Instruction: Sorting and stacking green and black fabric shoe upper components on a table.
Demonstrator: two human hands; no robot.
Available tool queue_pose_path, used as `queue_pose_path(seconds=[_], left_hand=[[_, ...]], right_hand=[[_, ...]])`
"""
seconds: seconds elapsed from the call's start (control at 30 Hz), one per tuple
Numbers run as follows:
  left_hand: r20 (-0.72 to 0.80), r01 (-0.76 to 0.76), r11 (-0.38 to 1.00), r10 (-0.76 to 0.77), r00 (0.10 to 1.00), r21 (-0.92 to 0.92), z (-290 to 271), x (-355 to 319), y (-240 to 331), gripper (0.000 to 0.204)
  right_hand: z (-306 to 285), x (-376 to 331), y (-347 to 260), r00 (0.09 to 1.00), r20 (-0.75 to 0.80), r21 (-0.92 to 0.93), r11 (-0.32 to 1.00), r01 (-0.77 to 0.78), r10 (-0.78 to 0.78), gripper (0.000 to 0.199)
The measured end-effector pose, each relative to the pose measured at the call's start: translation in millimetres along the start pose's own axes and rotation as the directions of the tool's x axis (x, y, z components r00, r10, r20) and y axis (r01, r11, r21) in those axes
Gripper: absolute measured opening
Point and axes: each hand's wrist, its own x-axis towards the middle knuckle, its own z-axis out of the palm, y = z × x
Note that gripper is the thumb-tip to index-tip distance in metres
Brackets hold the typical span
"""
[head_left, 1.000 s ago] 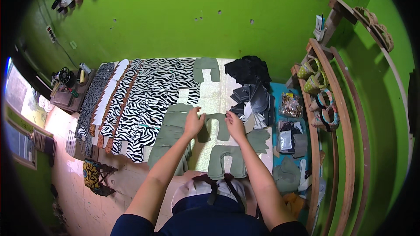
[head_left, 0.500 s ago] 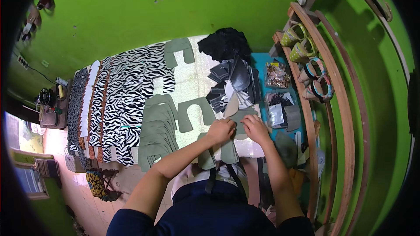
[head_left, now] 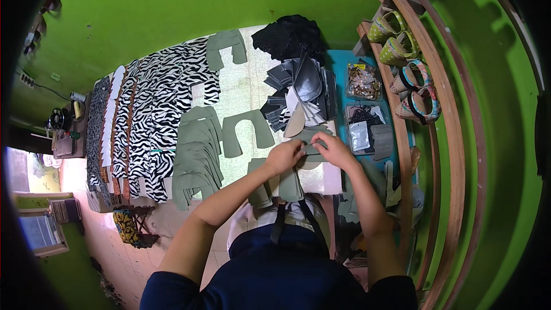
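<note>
My left hand [head_left: 285, 155] and my right hand [head_left: 331, 149] meet over the near right part of the worktable [head_left: 241, 89] and both pinch a small olive-green cut piece [head_left: 313, 144]. Just below my hands lies a short stack of the same olive pieces [head_left: 275, 186]. One U-shaped olive piece [head_left: 247, 131] lies alone to the left of them. Further left is a fanned stack of olive pieces [head_left: 197, 158]. Right behind my hands sits a heap of dark grey and beige sole-shaped pieces [head_left: 301, 95].
Zebra-print pieces [head_left: 155, 115] cover the table's left half, with another olive piece [head_left: 225, 47] and black fabric [head_left: 290, 37] at the back. Clear packets [head_left: 363, 83] lie on a teal surface at right. A wooden rack [head_left: 442, 80] holds patterned shoes [head_left: 410, 86].
My view has swung left to right across the table. Both hands left the olive pieces in the middle and came to the near right, where they now hold a small olive piece.
</note>
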Motion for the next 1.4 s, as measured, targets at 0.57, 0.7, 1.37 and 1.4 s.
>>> queue_pose_path(seconds=[0.57, 0.7, 1.37, 1.4], left_hand=[[-0.418, 0.418, 0.904, -0.414, 0.808, -0.086, -117.5, -42.5, -107.8, 0.024], [-0.361, 0.473, 0.881, -0.444, 0.820, -0.009, -123.2, -39.3, -114.8, 0.023], [-0.468, 0.367, 0.853, -0.169, 0.867, 0.371, -107.5, -27.0, -119.7, 0.032], [-0.416, 0.370, 0.834, -0.190, 0.889, 0.410, -108.8, -25.9, -120.0, 0.031]], right_hand=[[107.4, 130.6, -53.8, 0.991, -0.092, -0.053, 0.994, -0.099, 0.094, 0.022], [117.6, 139.1, -54.3, 0.981, -0.104, -0.188, 0.965, -0.181, 0.164, 0.023], [117.3, 145.8, -56.7, 0.977, -0.207, -0.471, 0.880, -0.059, -0.046, 0.029], [117.4, 147.5, -57.6, 0.986, -0.165, -0.449, 0.892, -0.055, -0.023, 0.029]])
